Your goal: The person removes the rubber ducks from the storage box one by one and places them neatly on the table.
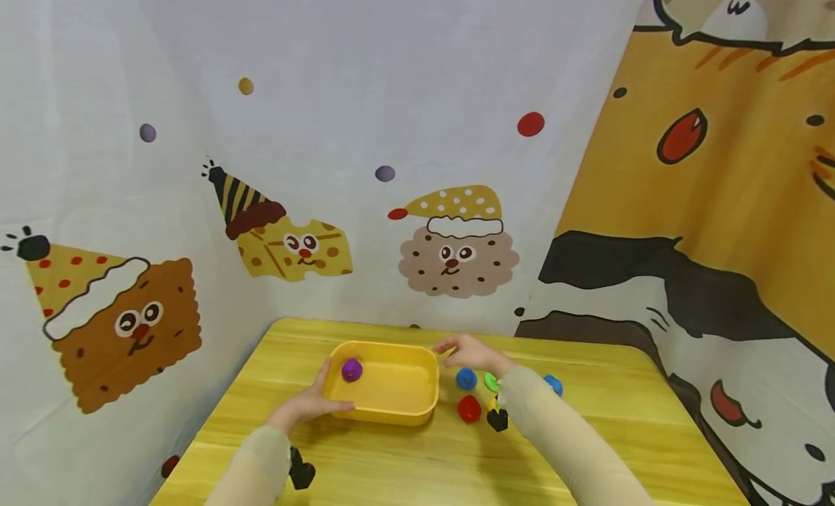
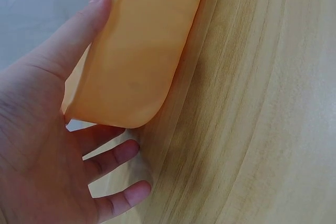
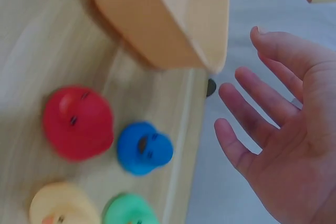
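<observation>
A shallow yellow plastic bin (image 1: 391,417) sits on the table with a small purple rubber duck (image 1: 351,370) inside near its left end. My left hand (image 1: 312,403) holds that left end, the thumb (image 2: 86,30) along the front side and the fingers around the corner. Just off the bin's far right corner, my right hand (image 1: 472,352) hovers with loosely bent, spread fingers and nothing in them. Right of the bin stand a red duck (image 1: 470,409), a blue duck (image 1: 466,379) and a green duck (image 3: 130,212). A yellow duck (image 3: 63,208) is partly hidden by the right wrist in the head view.
Another blue toy (image 1: 553,385) lies beyond the right forearm. The wood-grain table (image 1: 378,470) ends at a white cloth wall (image 1: 365,71) printed with cartoon figures, behind and at both sides. Black devices (image 1: 301,468) hang at both wrists.
</observation>
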Available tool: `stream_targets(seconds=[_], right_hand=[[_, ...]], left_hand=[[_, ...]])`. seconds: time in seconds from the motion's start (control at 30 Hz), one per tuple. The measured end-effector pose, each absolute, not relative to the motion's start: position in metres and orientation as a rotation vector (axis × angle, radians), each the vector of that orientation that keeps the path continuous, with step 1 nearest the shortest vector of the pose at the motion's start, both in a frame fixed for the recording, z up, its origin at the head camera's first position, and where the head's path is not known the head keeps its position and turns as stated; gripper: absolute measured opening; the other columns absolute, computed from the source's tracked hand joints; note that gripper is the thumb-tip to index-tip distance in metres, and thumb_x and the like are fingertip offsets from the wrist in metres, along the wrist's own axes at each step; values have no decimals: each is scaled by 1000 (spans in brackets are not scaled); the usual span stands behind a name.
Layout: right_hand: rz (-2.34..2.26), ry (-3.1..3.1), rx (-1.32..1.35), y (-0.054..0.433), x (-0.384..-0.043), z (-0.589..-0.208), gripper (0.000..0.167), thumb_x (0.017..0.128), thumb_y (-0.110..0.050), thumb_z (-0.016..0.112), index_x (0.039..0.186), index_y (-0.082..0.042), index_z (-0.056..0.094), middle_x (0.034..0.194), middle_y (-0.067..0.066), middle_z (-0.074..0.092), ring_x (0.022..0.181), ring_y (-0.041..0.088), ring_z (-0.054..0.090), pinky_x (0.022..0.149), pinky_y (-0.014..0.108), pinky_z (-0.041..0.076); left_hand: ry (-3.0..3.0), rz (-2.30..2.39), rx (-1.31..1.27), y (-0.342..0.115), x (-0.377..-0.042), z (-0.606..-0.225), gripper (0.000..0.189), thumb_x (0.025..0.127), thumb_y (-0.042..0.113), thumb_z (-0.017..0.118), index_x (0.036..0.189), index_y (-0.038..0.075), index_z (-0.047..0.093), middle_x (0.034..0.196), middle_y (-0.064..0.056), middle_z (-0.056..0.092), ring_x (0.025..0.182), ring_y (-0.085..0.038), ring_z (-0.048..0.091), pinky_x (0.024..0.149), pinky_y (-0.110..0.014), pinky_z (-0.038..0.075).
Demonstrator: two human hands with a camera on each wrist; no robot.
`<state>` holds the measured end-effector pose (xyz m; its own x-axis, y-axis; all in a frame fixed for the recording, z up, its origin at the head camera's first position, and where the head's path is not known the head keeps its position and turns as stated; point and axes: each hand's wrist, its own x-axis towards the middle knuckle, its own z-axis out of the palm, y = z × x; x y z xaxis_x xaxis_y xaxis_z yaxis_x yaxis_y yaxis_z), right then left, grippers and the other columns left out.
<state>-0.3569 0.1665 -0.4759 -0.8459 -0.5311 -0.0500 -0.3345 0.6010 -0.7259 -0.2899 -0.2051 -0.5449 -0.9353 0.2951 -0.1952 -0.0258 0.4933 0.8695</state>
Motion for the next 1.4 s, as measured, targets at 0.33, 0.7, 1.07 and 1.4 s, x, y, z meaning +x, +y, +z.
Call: stream_targets(seconds=[0.33,0.7,1.07,1.4], right_hand=[[-1115,2535,-831,113,-374,-477,47,84,-14,75,127,-2,61,128,19,58,115,43,54,94,45,48],[-1129,2658,-943,63,-383,-498,39,85,-15,75,121,-4,65,119,20,64,105,39,61,85,40,52],[-1004,2760,-934,22,-383,-507,34,85,-14,75,116,-4,68,114,11,67,103,29,61,86,38,51],[-758,2623,-1050,-2,-370,-515,63,79,-5,75,138,-6,53,137,9,55,127,27,50,107,41,37]], left_hand=[[2452,1440,195,-207,-294,-554,131,70,47,84,155,9,-9,155,-34,3,138,-54,13,110,-64,13],[2509,1387,190,-197,-285,-541,124,76,39,82,154,5,-8,152,-39,9,135,-57,20,109,-64,18],[2531,1398,181,-199,-285,-540,125,75,33,84,154,4,-9,148,-41,18,130,-56,32,106,-64,26],[2480,1495,231,-198,-283,-541,127,75,29,85,152,3,-12,149,-43,11,132,-57,25,109,-62,21]])
